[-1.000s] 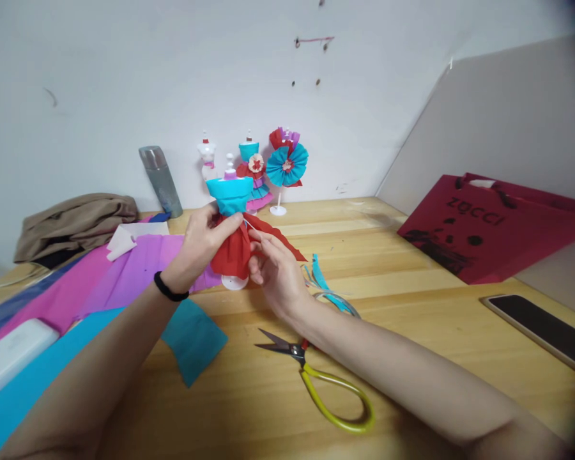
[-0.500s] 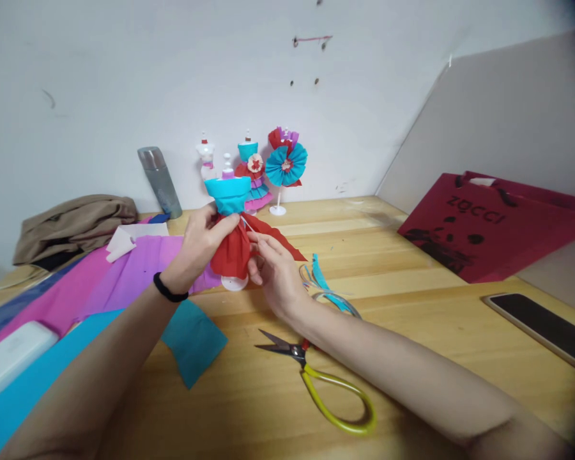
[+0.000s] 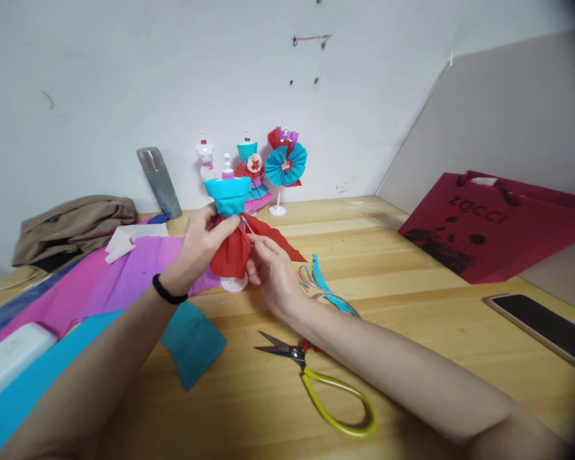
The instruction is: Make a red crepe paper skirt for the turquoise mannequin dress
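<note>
A small white dress form (image 3: 227,174) stands in front of me, with blue crepe paper (image 3: 227,191) round its top and red crepe paper (image 3: 232,255) gathered below. My left hand (image 3: 204,236) is closed on the gathered red paper at the waist, thumb in front. Between the thumb and fingers of my right hand (image 3: 275,275) is a thin pale strip (image 3: 248,225) that runs up to the waist. Whether it is ribbon or wire, I cannot make out. More red paper spreads out behind my right hand. Scissors (image 3: 294,352) with yellow handles lie partly open below my right forearm.
Decorated dress forms (image 3: 286,165) and a grey flask (image 3: 160,182) stand by the wall. Purple crepe paper (image 3: 138,268), a blue piece (image 3: 194,345) and brown cloth (image 3: 76,223) lie at left. A red bag (image 3: 498,223) and phone (image 3: 546,326) are at right.
Almost nothing differs. My right fingers have shifted very slightly at the pale strip, while my left hand keeps its hold on the red paper.
</note>
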`<state>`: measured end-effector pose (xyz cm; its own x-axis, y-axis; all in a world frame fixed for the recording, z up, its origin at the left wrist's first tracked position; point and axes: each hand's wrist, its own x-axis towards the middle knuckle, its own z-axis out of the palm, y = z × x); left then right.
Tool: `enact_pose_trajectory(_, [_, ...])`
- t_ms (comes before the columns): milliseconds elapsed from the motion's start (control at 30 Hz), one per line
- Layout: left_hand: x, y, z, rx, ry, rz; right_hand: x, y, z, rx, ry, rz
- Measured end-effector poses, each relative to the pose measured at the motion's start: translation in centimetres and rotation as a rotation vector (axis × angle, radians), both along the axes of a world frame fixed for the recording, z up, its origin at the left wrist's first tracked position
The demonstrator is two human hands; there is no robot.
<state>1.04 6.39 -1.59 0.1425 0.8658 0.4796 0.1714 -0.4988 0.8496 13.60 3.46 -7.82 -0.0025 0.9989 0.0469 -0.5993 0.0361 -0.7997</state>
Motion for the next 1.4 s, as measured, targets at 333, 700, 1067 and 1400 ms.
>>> enact_pose_trajectory(333, [0.38,0.31,-0.2,0.051,0.069,0.061,-0.13,0.15,-0.19,-0.019,-0.001,0.013])
enact_pose_trajectory(700, [0.65,0.44,-0.2,0.08,0.139,0.137,-0.12,0.22,0.08,-0.046,0.008,0.015])
enact_pose_trajectory(1067, [0.89,0.4,-0.32,0.094,0.143,0.196,-0.19,0.15,-0.02,-0.027,-0.004,0.009])
enact_pose_trajectory(1400, [0.91,0.5,-0.45,0.08,0.132,0.195,0.03,0.36,-0.19,0.011,-0.063,-0.03])
